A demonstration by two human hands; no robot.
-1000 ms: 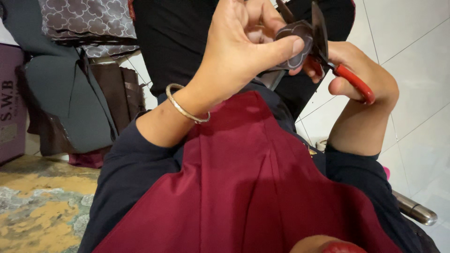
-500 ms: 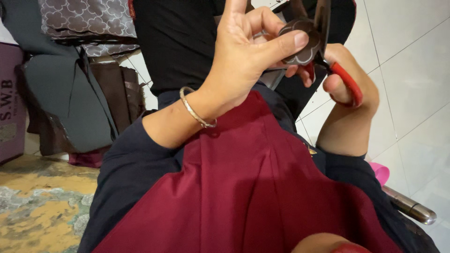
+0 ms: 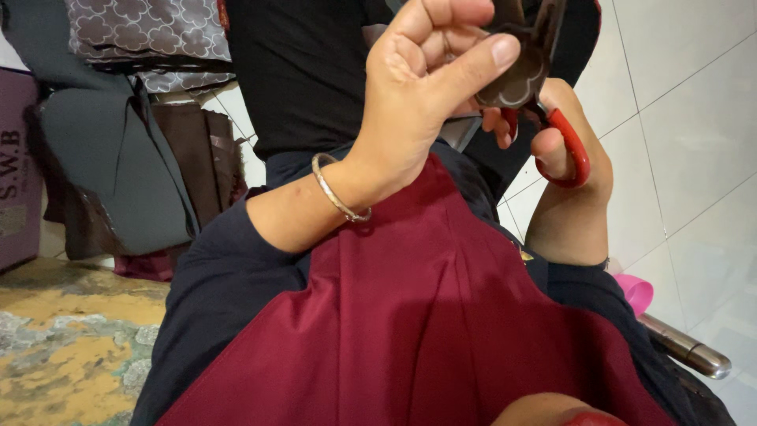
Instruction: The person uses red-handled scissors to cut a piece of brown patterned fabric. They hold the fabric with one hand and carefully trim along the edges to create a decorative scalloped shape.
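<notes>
Two bare hands work close together at the far right of the view, raised above the lap. Left hand (image 3: 418, 102) is curled tight, thumb pressed flat over a small dark scalloped-edge piece of stiff material (image 3: 514, 79), pinching it against the folded fingers; a thin silver-coloured bangle (image 3: 339, 189) sits on that wrist. Right hand (image 3: 568, 150) is closed through the red plastic loop handles of a pair of scissors (image 3: 564, 142), thumb in one loop; dark blades run up past the scalloped piece and out of the top edge, so whether the blades are apart or together cannot be told.

Progress, judged: lower rim of the dark piece already shows a run of rounded scallops, cleanly shaped. Upper part is hidden by thumb and blade, so how much edge is left uncut is unclear. Piece is not yet set down.

Surroundings: smooth maroon cloth (image 3: 410, 331) spread over the lap, near. Folded patterned grey fabric (image 3: 150, 31) and dark cloth stacked far left. Pale tiled floor (image 3: 694, 118) on the right; worn patterned rug (image 3: 71, 347) near left.
</notes>
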